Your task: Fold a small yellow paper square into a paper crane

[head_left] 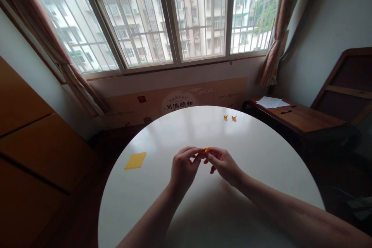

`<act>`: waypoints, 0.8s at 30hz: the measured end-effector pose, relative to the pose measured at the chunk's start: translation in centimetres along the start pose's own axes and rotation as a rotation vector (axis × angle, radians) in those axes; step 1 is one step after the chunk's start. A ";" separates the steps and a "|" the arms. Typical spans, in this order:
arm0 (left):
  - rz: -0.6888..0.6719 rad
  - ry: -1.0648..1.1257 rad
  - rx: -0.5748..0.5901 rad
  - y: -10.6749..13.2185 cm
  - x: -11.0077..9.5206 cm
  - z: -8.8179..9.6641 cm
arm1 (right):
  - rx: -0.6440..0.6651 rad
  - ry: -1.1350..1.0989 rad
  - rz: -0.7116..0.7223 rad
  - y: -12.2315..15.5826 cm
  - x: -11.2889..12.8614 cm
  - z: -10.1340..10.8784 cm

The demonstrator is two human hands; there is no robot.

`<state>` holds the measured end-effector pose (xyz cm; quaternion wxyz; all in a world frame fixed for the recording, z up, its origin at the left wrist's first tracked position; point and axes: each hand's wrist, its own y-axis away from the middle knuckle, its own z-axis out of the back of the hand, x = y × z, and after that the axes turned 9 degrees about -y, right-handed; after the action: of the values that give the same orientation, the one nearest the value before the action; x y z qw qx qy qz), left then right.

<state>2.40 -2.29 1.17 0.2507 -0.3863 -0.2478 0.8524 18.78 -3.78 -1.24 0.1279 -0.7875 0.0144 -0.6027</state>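
Note:
Both hands meet above the middle of a round white table. My left hand and my right hand each pinch a small folded piece of orange paper between fingertips, holding it a little above the tabletop. Most of the paper is hidden by the fingers. A flat stack of yellow-orange paper sheets lies on the table to the left. Two small folded orange paper figures stand near the table's far edge.
A wooden side table with white papers and a dark pen stands to the right. A dark wooden chair back is behind it. A barred window, curtains and a cardboard panel lie beyond.

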 end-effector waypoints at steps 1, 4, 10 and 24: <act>0.000 -0.001 0.000 0.0 -0.1 0.0 | -0.003 -0.001 -0.004 0.0 0.0 0.0; -0.005 -0.010 0.001 0.0 -0.2 0.0 | -0.020 -0.018 -0.014 0.0 -0.1 -0.2; -0.046 -0.063 0.008 0.0 -0.4 0.0 | -0.051 -0.051 -0.019 0.0 0.0 -0.4; -0.034 -0.069 -0.022 0.0 -1.0 0.3 | -0.048 -0.024 0.045 0.1 -0.2 -0.3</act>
<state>2.69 -3.00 1.84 0.2523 -0.3553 -0.2720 0.8580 18.49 -3.93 -1.38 0.1229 -0.7971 0.0448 -0.5895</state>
